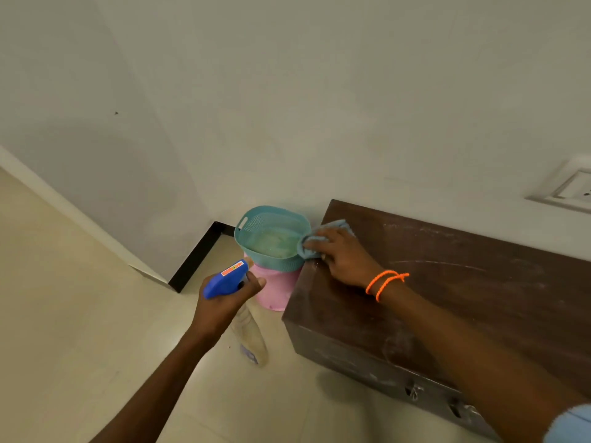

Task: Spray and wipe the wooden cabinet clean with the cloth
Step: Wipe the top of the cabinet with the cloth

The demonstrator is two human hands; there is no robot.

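The dark brown wooden cabinet stands low against the wall at the right, its dusty top streaked with pale marks. My right hand presses a light blue cloth onto the top's far left corner; an orange bead bracelet circles that wrist. My left hand grips a spray bottle by its blue trigger head, held over the floor left of the cabinet. The pale bottle body hangs below the hand.
A teal perforated basket sits on a pink bin in the corner, touching the cabinet's left end. A wall socket is above the cabinet at far right. Metal latches show on the cabinet front. Beige floor tiles spread to the left.
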